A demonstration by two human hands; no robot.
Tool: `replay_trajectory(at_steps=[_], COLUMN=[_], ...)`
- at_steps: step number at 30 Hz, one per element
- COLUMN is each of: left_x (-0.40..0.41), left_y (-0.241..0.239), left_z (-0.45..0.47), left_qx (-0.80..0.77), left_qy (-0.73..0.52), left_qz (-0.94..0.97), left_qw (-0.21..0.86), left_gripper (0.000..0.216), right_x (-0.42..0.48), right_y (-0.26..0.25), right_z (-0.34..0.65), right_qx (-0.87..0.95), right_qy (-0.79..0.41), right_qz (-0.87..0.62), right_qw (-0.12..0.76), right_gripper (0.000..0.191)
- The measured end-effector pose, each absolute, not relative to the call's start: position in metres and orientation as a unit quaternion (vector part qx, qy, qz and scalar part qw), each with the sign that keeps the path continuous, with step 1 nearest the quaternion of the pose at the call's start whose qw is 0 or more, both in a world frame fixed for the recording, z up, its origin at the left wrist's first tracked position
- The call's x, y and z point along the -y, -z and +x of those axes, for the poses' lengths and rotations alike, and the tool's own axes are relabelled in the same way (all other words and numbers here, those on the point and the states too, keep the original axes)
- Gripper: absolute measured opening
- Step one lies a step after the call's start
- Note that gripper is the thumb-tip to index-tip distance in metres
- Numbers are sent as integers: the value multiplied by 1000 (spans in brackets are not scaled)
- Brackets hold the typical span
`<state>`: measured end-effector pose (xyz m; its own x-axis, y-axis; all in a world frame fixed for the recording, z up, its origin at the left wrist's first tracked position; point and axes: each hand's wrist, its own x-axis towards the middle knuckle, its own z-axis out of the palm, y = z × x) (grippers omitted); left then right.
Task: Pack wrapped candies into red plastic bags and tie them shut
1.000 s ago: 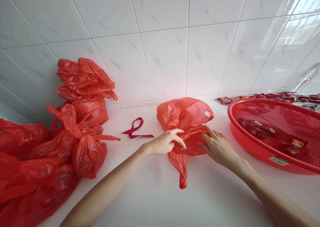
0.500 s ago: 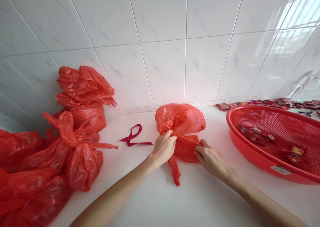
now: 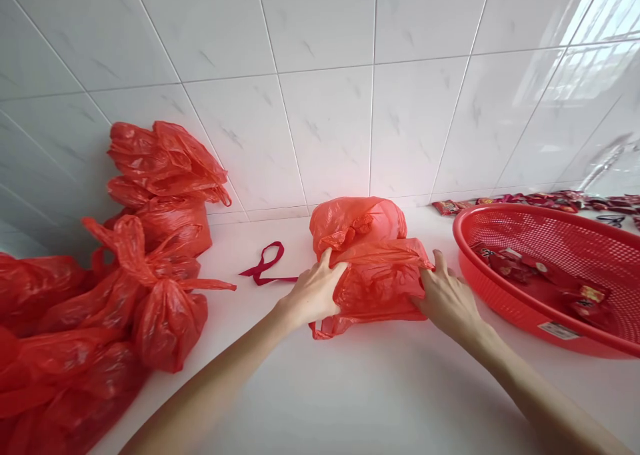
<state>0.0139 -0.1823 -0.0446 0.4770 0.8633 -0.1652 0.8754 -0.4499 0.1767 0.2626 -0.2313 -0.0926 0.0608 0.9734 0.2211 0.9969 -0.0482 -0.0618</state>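
Note:
A red plastic bag (image 3: 373, 268) lies on the white counter (image 3: 360, 388) in front of the tiled wall. My left hand (image 3: 313, 291) grips its left edge, fingers closed on the plastic. On the other side, my right hand (image 3: 447, 298) grips the right edge the same way. Between the two hands the bag's mouth is stretched wide. Its back part bulges behind, close to the wall.
Tied red bags (image 3: 150, 261) are piled along the left side. A dark red ribbon (image 3: 265, 268) lies left of the open bag. At the right stands a red mesh basket (image 3: 550, 228) holding wrapped candies (image 3: 520, 265); more candies (image 3: 530, 201) line the wall behind it.
My hands have moved apart, pulling the bag's edges sideways. The twisted tail that hung toward me is gone and the bag now spreads wide between them.

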Motion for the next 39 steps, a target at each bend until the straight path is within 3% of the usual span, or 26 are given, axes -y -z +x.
replay_trajectory(at_steps=[3,6,9,12,17,20,24,30,34,39], left_x=[185,187,187,185,180,180,182,193,194,179], left_y=[51,60,66,63,48,37,25,31,46,56], left_z=[16,24,33,35,27,21,14,22,37,39], left_qx=[-506,-497,-479,-478,-541,-541,-516,-394,-355,-393], left_qy=[-45,-129,-144,-89,47,85,85,-128,-32,62], left_qz=[847,844,852,863,839,836,849,910,934,917], left_qw=[155,155,154,138,31,17,75,20,21,9], left_gripper=[51,45,45,51,46,51,40,36,39,35], right_x=[230,229,229,230,238,241,242,242,243,240], right_y=[92,91,91,89,73,65,64,69,77,82], right_z=[263,258,254,255,257,259,261,262,267,272], right_qx=[695,678,663,679,674,658,658,668,702,820], right_qy=[-50,-194,-219,-205,-62,-36,-42,-74,-19,150], right_qz=[-695,-635,-589,-610,-734,-752,-752,-740,-710,-519], right_qw=[178,315,407,353,50,-23,-23,2,40,188], right_gripper=[20,31,33,26,22,19,19,16,30,39])
